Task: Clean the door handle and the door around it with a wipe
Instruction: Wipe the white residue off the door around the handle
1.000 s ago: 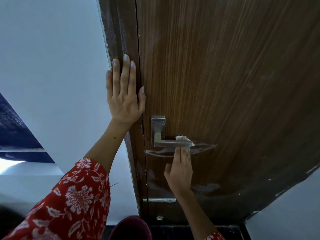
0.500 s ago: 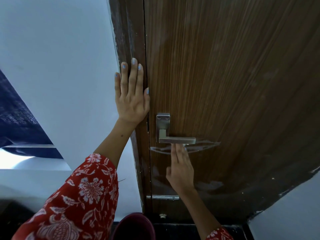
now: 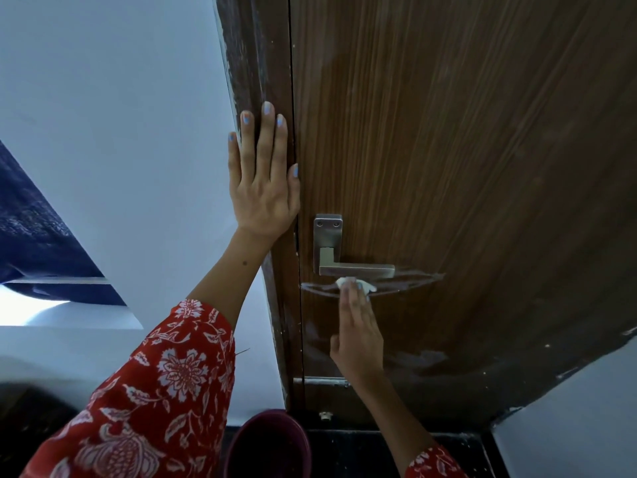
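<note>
A brown wooden door [image 3: 465,150] carries a steel lever handle [image 3: 355,269] on a square plate. My right hand [image 3: 358,332] reaches up from below and presses a small white wipe [image 3: 355,282] with straight fingers against the door just under the lever. A curved wet streak runs along the wood beneath the handle. My left hand [image 3: 263,177] lies flat with straight fingers on the dark door frame [image 3: 255,63], left of and above the handle.
A white wall [image 3: 113,115] stands left of the frame and another at the lower right. A dark maroon round container [image 3: 269,446] sits on the floor at the bottom centre. A small metal latch [image 3: 324,381] sits low on the door edge.
My right hand slid down from the lever's end to the door below it and shifted left. The wipe, hidden half a second ago, shows again at the fingertips. My left hand stays put.
</note>
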